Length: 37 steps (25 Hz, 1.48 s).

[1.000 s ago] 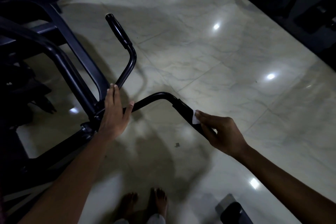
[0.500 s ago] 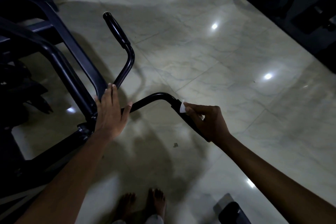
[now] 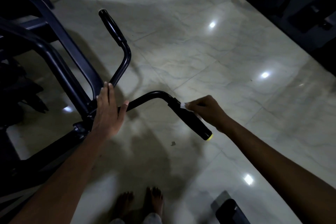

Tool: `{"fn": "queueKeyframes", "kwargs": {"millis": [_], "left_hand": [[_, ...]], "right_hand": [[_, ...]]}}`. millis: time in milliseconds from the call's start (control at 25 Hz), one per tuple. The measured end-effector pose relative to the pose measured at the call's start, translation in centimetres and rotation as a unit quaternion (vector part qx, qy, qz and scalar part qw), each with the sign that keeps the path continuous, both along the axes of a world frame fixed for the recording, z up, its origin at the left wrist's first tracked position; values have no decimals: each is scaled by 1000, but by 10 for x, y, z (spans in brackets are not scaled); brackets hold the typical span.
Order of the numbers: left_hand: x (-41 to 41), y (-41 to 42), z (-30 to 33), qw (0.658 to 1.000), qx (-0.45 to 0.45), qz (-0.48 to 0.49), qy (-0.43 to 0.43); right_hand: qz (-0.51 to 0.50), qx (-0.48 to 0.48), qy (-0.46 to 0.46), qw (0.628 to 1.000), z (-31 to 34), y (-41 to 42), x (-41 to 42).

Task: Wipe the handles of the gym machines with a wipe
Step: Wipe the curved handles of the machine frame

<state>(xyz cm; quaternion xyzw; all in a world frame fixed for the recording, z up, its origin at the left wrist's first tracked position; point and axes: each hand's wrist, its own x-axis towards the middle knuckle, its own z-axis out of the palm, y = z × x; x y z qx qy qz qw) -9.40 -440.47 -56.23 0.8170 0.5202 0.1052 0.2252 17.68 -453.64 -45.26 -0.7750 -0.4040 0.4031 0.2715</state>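
The right hand [image 3: 205, 110] pinches a white wipe [image 3: 183, 105] against the upper end of the near handle [image 3: 189, 119] (black grip, yellow cap). The left hand [image 3: 107, 112], fingers straight, steadies the frame [image 3: 76, 71]. The small wipe could slip loose — the far handle [image 3: 112, 27] looks untouched. No writing is legible.
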Motion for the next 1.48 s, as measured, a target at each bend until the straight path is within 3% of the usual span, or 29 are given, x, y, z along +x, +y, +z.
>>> {"fn": "queueKeyframes", "kwargs": {"millis": [320,480,680,880,1080,1200,1320,1400,1480], "left_hand": [[0,0,0,1000,-6,2,7],[1,1,2,1000,-17,2,5],[2,-2,7,1000,-24,5,-1],[2,-3,8,1000,-18,1,0],[2,-2,6,1000,-14,1,-1],[2,-2,5,1000,-10,3,0],[2,-2,3,1000,-7,4,6],[2,-2,0,1000,-2,3,6],[1,-1,-2,1000,-3,4,2]], "right_hand": [[46,-5,-40,998,5,-12,7],[23,62,-45,997,9,-31,-2],[45,3,-27,999,12,-35,7],[42,62,-63,995,15,-50,3],[-23,-34,65,997,16,-50,7],[-32,-68,65,995,8,-19,2],[-25,-35,65,997,8,10,-8],[9,15,3,1000,8,22,-16],[49,105,-114,987,4,19,-25]]}}
